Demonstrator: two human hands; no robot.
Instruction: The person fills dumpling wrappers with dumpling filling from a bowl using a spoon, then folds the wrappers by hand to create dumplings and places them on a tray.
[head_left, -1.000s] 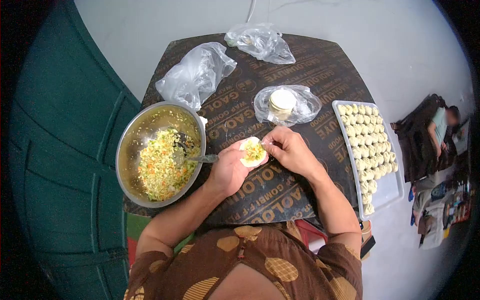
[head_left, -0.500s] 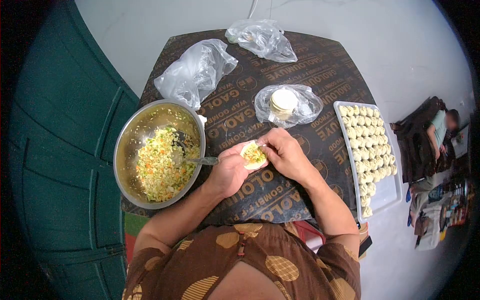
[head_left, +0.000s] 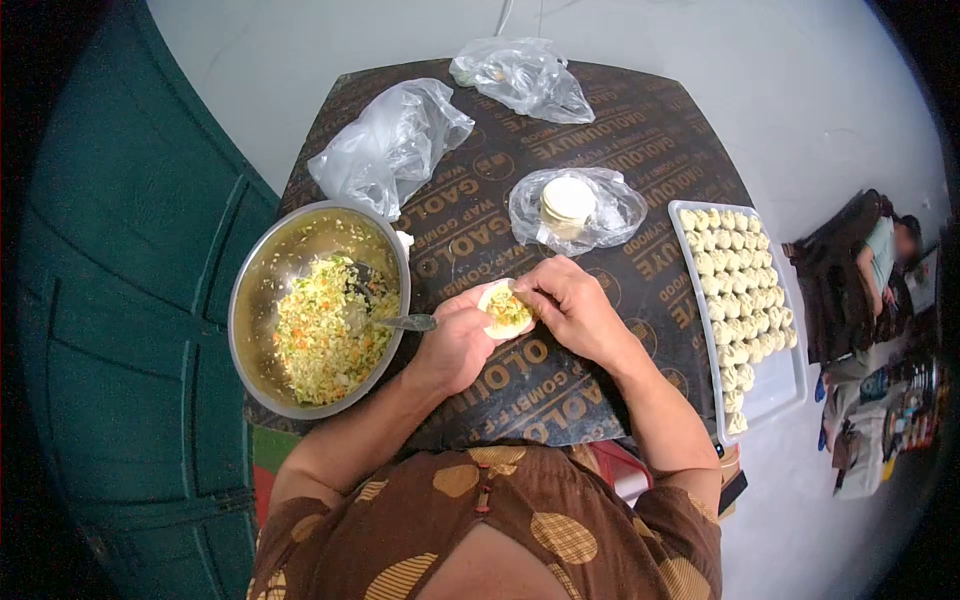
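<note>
A round dumpling wrapper (head_left: 493, 327) with chopped vegetable filling (head_left: 508, 308) on it lies between my hands over the table. My left hand (head_left: 455, 345) cradles it from below and the left, thumb at its edge. The fingers of my right hand (head_left: 570, 305) pinch its right rim. To the left, a steel bowl (head_left: 240, 300) holds more of the chopped filling, and a metal spoon (head_left: 410, 322) leans in it, its handle reaching close to my left hand. Beyond my hands, a stack of round wrappers (head_left: 568, 200) rests on a clear plastic bag (head_left: 618, 212).
At the right table edge, a white tray (head_left: 775, 390) carries several rows of pleated dumplings (head_left: 735, 285). Two crumpled plastic bags, one nearer (head_left: 395, 145) and one farther (head_left: 525, 78), lie at the back of the table (head_left: 640, 130). Another person (head_left: 875, 270) is at the far right.
My hands stay in nearly the same place around the wrapper, with only slight finger movement at its rim. The other things appear unmoved on the table.
</note>
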